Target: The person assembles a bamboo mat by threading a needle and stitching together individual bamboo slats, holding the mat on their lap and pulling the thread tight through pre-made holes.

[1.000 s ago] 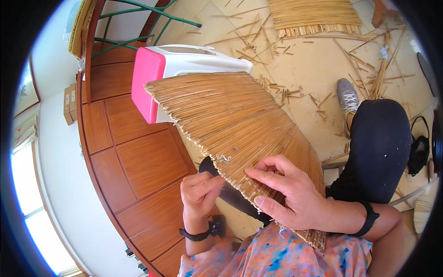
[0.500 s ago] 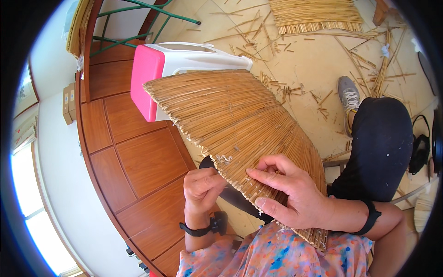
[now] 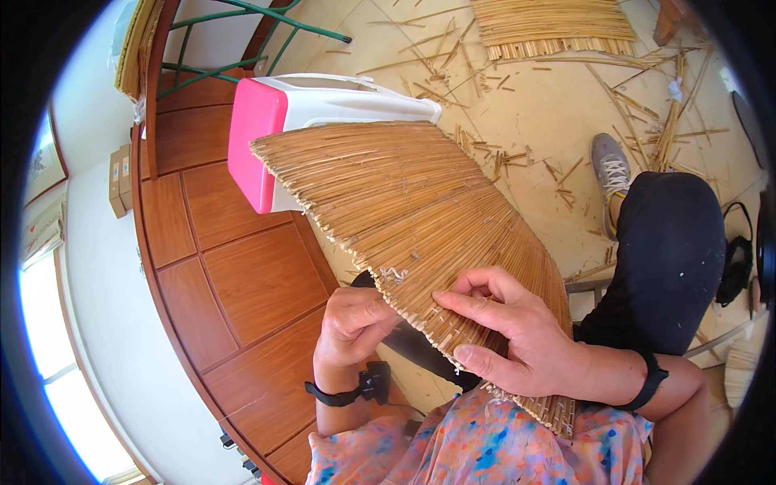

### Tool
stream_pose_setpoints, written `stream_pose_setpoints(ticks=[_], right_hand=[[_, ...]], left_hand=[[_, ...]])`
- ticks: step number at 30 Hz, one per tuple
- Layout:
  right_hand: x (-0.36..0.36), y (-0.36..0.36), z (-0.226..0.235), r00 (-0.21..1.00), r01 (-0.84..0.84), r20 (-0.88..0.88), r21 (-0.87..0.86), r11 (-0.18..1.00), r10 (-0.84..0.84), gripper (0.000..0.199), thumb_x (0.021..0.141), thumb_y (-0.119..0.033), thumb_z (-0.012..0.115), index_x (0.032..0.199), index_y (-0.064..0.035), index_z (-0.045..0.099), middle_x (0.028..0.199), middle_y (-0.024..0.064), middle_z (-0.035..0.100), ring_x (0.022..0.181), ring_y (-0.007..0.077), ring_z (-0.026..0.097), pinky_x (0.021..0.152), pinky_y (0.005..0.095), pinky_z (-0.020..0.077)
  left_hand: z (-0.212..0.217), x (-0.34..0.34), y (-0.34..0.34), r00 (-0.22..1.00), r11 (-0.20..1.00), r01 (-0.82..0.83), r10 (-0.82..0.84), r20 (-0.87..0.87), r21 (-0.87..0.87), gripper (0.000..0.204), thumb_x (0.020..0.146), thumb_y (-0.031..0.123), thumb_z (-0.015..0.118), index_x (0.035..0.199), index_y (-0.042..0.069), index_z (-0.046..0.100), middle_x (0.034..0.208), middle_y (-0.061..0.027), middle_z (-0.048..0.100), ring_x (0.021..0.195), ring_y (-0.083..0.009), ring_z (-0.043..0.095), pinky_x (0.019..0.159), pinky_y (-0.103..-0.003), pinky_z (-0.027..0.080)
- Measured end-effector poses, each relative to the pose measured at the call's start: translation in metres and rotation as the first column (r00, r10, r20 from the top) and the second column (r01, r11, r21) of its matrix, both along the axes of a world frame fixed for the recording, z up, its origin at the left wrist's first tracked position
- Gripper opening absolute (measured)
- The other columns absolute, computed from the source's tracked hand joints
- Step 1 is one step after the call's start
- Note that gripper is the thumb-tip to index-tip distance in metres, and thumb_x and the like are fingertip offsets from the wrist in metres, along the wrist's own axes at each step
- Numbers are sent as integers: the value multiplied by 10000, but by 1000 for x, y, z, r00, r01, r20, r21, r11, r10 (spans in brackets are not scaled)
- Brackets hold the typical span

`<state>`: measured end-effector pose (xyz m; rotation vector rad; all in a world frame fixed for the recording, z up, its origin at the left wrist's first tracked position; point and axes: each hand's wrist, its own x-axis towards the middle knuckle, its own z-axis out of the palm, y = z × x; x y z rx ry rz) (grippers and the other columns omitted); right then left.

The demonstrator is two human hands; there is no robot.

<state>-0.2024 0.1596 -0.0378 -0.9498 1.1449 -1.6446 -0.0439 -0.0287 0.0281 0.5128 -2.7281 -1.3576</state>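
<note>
A fan-shaped mat of thin brown reeds (image 3: 420, 194) slants across my lap, its lower end near my patterned top. White thread stitches cross it, and a small white thread tangle (image 3: 394, 275) sits by its left edge. Against that edge is my left hand (image 3: 352, 323), fingers closed in a pinch; their tips go partly behind the mat, so whatever they hold is hidden. My right hand (image 3: 525, 343) rests on the mat's upper face, thumb and index finger apart, the index tip pressing on the reeds near the left edge.
Beneath the mat's far end lies a white stool with a pink top (image 3: 259, 145), tipped on its side. Wooden panels (image 3: 259, 283) run along the left, below a green metal frame (image 3: 275, 24). Cut reed pieces (image 3: 501, 153) litter the tiles near another reed mat (image 3: 558, 28).
My left hand has shifted slightly, its wrist moving a little left. The right hand and the mat stay nearly in place.
</note>
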Motion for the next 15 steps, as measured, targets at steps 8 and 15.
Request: stream_pose_setpoints(ticks=[8, 15], right_hand=[[1, 2, 0, 1000, -1, -12, -7, 1000, 1, 541, 866, -272, 672, 1292, 40, 554, 1154, 174, 497, 1015, 282, 535, 823, 349, 466], [4, 1, -4, 998, 29, -48, -38, 999, -31, 549, 857, -288, 688, 1277, 43, 560, 1152, 180, 510, 1011, 299, 560, 847, 362, 479]], left_hand=[[-1, -1, 8, 993, 992, -121, 122, -1, 40, 109, 755, -105, 653, 797, -9, 686, 713, -77, 663, 595, -169, 630, 514, -257, 455], [16, -11, 26, 938, 956, -293, 291, 191, -16, 88, 809, -93, 617, 789, -20, 662, 683, -68, 671, 610, -118, 644, 545, -225, 481]])
